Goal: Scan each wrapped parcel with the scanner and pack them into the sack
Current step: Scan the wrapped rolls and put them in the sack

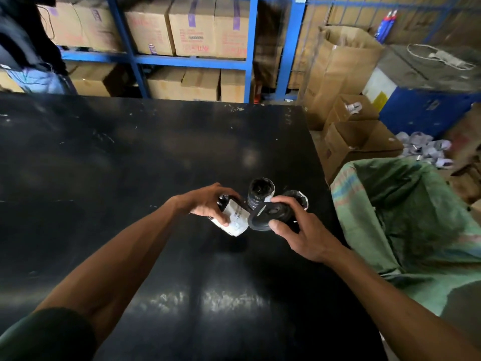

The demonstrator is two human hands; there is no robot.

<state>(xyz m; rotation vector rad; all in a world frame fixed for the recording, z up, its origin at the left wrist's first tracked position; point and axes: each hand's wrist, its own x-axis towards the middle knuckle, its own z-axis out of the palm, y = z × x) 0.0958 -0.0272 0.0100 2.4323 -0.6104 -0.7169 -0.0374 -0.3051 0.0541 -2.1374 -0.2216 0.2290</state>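
My left hand (208, 201) grips a small wrapped parcel (233, 221), black with a white barcode label, tilted above the black table (130, 165). My right hand (296, 230) holds the dark scanner (269, 214), its head close against the parcel's label. Two more wrapped parcels stand upright on the table just behind my hands: one (261, 191) in the middle, the other (299, 198) partly hidden behind my right hand. The green woven sack (406, 217) hangs open right of the table.
Blue metal shelving (192, 61) with cardboard boxes runs behind the table. Open cardboard boxes (356, 139) and a heap of small wrapped items (424, 147) lie on the floor to the right, beyond the sack. A blue bin (421, 110) stands at the far right.
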